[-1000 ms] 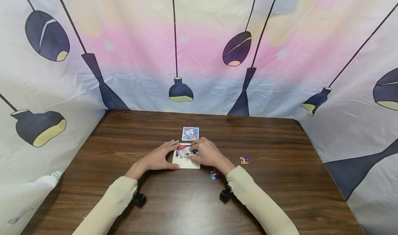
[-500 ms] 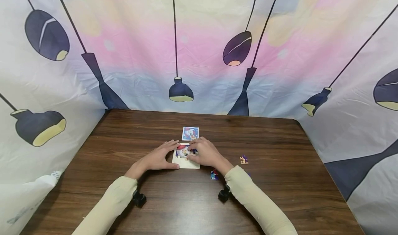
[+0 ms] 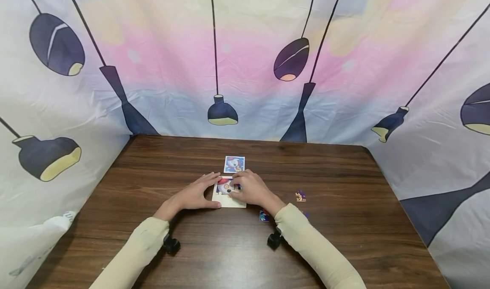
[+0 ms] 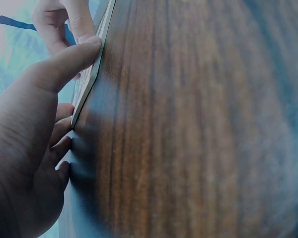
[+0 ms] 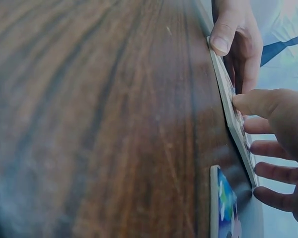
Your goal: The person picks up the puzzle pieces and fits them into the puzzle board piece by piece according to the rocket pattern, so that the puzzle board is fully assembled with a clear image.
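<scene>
A cream puzzle board (image 3: pixel 229 202), its upper part filled with cartoon picture pieces, lies flat on the dark wooden table. My left hand (image 3: pixel 196 193) holds the board's left side, thumb on the near corner and fingertips at the far corner. Over its right half, my right hand (image 3: pixel 252 188) has thumb and index finger bent down at a puzzle piece (image 3: pixel 239 187) set in the picture, which the hand partly covers. In the right wrist view the thumb tip touches the board (image 5: pixel 231 106), the other fingers spread along its edge.
A square picture card (image 3: pixel 234 164) lies just beyond the board. Right of the board are loose puzzle pieces: one orange and purple (image 3: pixel 300 196), one blue and red (image 3: pixel 264 215) near the right wrist, another mostly behind the sleeve. Printed curtains (image 3: pixel 252 68) stand round the table.
My right hand has shifted slightly left over the board, its fingers moving a little across the picture. My left hand and the board stay in place.
</scene>
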`<state>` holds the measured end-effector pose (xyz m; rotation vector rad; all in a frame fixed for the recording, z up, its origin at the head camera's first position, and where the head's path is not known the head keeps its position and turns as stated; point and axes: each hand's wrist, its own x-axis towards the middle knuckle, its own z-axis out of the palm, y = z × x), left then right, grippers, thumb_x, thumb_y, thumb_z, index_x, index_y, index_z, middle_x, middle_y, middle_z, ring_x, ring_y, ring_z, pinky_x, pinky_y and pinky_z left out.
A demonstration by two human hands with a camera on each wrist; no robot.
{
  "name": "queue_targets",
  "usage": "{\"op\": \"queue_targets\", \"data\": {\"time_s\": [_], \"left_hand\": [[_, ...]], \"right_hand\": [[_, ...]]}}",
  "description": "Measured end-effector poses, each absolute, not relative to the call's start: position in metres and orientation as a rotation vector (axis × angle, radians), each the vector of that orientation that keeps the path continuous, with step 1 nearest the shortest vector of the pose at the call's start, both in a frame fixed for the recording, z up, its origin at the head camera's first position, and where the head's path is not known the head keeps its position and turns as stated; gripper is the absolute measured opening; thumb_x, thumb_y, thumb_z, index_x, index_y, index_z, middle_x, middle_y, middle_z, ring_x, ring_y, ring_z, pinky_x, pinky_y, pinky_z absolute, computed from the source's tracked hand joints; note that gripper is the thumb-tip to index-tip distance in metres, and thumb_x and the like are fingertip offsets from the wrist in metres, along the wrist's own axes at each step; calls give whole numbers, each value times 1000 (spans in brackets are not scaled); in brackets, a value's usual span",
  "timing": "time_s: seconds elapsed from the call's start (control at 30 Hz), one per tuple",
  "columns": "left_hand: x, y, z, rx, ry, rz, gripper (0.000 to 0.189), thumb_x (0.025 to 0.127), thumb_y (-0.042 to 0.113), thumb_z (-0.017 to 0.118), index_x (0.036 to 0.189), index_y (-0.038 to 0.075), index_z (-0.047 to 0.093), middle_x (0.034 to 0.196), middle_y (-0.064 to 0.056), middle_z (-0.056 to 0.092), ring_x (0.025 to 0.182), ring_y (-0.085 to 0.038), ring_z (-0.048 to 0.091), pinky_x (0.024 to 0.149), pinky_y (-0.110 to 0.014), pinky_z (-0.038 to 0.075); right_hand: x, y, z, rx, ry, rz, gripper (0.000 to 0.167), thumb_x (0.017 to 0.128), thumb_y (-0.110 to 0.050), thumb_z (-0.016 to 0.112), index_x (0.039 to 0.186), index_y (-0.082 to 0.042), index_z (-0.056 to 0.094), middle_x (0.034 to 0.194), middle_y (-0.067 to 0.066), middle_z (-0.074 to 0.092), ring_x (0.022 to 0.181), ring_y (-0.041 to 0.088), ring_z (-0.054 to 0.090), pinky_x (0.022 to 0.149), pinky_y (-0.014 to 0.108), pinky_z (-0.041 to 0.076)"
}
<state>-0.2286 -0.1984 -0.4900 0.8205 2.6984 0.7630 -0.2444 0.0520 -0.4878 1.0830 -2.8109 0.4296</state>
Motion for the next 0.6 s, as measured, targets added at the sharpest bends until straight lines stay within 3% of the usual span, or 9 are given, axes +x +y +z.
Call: {"op": "queue_targets", "data": {"time_s": [0.27,0.6], "left_hand": [[-228,-198,-490,808,2697,754,101,84,62,75,160,9,36,168,-14,25,155,-42,17,121,-66,18],[-229,-198,-492,795,2711,747,103,82,66,74,160,10,36,168,-14,25,155,-43,17,121,-65,19]], "right_hand": [[-243,61,-482,1153,-2791,436,34,95,-42,72,117,-18,79,134,6,67,120,25,60,103,40,51],[-236,98,-466,1118,-2767,621,33,98,-34,70,122,-13,76,134,6,66,124,24,59,103,43,51]]}}
